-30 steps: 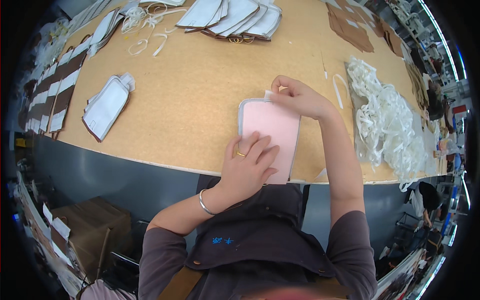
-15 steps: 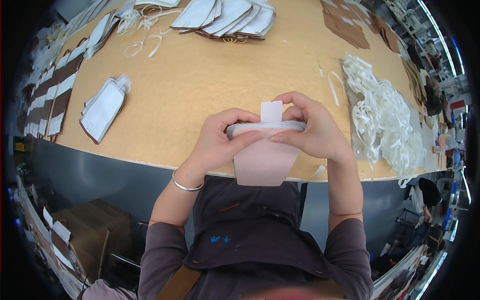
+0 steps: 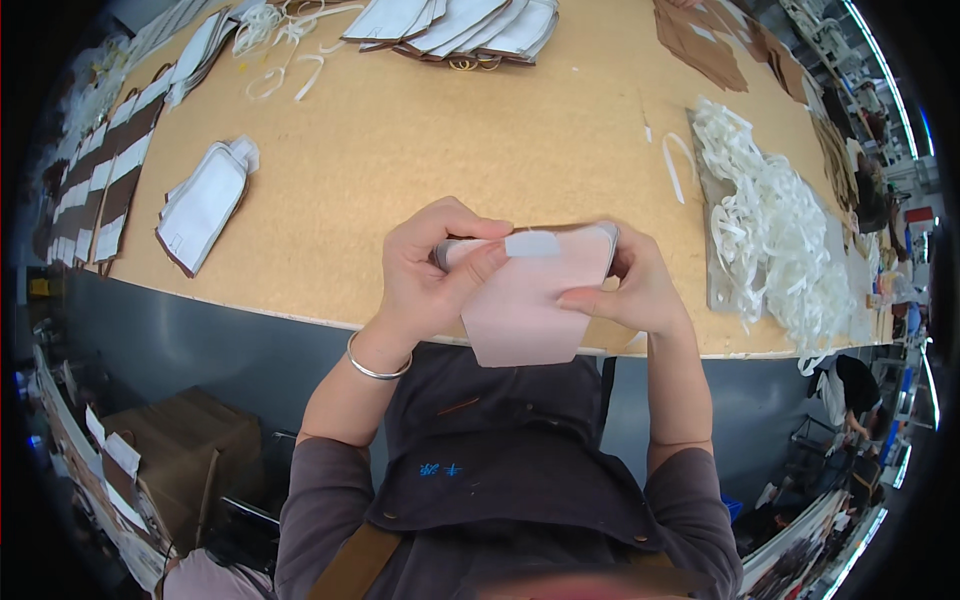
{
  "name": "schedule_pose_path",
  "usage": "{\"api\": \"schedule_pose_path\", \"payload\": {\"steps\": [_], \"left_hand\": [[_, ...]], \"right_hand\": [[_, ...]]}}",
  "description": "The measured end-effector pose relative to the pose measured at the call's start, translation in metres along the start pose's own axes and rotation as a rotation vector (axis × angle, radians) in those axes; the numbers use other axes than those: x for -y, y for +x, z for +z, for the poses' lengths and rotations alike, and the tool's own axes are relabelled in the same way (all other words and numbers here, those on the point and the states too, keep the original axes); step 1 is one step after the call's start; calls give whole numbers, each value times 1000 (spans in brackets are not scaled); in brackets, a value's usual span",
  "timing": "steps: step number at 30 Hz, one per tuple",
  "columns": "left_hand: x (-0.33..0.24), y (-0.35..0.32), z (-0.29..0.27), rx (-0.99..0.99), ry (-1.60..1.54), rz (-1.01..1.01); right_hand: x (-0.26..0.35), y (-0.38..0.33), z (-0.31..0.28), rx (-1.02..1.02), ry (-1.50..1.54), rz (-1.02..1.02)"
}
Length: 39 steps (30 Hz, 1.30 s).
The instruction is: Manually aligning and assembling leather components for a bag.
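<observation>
Between my hands, over the table's front edge, is a pale pink pocket-shaped piece (image 3: 535,315) with a rounded top and a dark brown back edge. A white tab (image 3: 533,244) lies folded down over its top edge. My left hand (image 3: 435,262) grips the upper left corner, its thumb pressed near the tab and its fingers behind. My right hand (image 3: 635,285) holds the right side, thumb lying on the pink face and fingers curled behind. What the fingers touch at the back is hidden.
On the table (image 3: 400,150), a small stack of white pieces (image 3: 205,205) lies to the left, with more white brown-edged pieces (image 3: 470,30) at the back. A heap of white tape strips (image 3: 770,220) covers the right side. Brown pieces (image 3: 700,45) lie far right.
The white tab, which stood up above the top edge, is now folded down onto the pink face. My right hand has shifted from the top to the right side, and the piece has tilted.
</observation>
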<state>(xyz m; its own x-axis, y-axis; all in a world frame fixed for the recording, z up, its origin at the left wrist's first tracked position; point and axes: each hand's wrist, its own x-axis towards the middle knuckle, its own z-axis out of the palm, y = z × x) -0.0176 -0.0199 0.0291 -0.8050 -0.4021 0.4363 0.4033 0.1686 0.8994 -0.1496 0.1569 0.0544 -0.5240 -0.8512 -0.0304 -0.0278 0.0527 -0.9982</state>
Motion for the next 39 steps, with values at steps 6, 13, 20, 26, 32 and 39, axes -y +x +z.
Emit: {"api": "schedule_pose_path", "payload": {"steps": [6,13,20,26,32,39], "left_hand": [[3,-7,7,72,-243,-267],[11,-15,16,64,-292,-389],[15,-15,19,91,-382,-457],[23,-20,24,1,-375,-501],[27,-24,23,-103,-339,-478],[32,-28,21,-136,-352,-478]], "right_hand": [[-14,-4,-20,-96,149,-84],[-35,-16,-6,-92,375,23],[-59,-19,-1,-240,423,49],[-59,-18,1,-284,384,28],[-50,-17,9,-345,376,52],[-44,-14,19,-351,297,71]]}}
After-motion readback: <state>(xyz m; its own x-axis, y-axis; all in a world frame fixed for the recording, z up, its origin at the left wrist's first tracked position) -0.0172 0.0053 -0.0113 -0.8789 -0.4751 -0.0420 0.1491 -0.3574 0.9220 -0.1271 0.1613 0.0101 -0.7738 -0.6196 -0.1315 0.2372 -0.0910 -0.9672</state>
